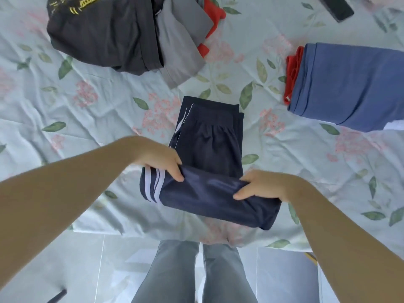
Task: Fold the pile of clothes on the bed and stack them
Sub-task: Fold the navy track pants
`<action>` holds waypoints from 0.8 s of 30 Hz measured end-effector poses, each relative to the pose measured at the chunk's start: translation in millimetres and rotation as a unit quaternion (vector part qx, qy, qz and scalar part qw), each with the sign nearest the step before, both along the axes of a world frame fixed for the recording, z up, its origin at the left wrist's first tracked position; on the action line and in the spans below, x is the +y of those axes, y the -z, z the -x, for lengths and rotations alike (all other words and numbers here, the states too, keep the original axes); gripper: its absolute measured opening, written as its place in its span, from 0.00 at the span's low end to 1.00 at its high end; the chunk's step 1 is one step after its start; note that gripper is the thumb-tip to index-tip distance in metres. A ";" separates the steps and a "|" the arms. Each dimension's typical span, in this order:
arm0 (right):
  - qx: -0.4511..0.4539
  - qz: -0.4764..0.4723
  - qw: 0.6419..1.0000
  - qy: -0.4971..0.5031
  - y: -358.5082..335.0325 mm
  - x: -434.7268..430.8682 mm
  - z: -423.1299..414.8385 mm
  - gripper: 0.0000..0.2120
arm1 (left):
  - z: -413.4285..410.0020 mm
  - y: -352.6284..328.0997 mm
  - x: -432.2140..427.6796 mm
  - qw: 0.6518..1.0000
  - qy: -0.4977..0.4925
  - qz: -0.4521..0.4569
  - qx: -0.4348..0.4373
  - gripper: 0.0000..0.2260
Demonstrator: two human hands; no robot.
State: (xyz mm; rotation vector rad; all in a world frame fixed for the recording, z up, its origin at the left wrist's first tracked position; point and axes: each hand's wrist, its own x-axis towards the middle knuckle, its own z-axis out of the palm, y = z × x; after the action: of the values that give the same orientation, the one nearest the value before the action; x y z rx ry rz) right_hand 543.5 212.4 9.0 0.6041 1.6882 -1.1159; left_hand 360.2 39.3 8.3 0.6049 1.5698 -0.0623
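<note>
I saw the left hand [162, 161] and right hand [260, 185] each gripping the near folded end of the navy track pants [207, 145] on the bed [87, 119].

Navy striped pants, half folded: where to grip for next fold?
Probably the near doubled edge of the navy pants, at both ends, from the person's side, where the left hand and right hand grip. The pants lie lengthwise away, so that edge carries straight toward the waistband.

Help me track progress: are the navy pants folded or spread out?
Partly folded: left hand and right hand hold the navy pants by the near end, turned over the rest on the bed.
</note>
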 end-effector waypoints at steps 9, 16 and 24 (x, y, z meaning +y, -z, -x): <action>0.210 -0.205 0.951 0.100 -9.5 82.8 95.8 0.15 | 95.4 -28.5 92.9 0.986 0.013 -0.078 0.148 0.05; 0.270 -0.338 0.855 0.286 68.0 76.0 107.5 0.28 | 93.9 60.3 97.0 0.798 -0.086 -0.338 0.492 0.25; 0.090 -0.269 0.844 0.456 122.3 29.8 72.2 0.36 | 19.3 115.2 44.1 0.857 -0.372 -0.074 0.348 0.32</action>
State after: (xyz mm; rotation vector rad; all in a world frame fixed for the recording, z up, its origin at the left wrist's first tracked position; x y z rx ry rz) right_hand 471.3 242.2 -113.3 1.8535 1.9240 -1.3406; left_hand 340.9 83.4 -106.9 0.0290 2.4442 0.4802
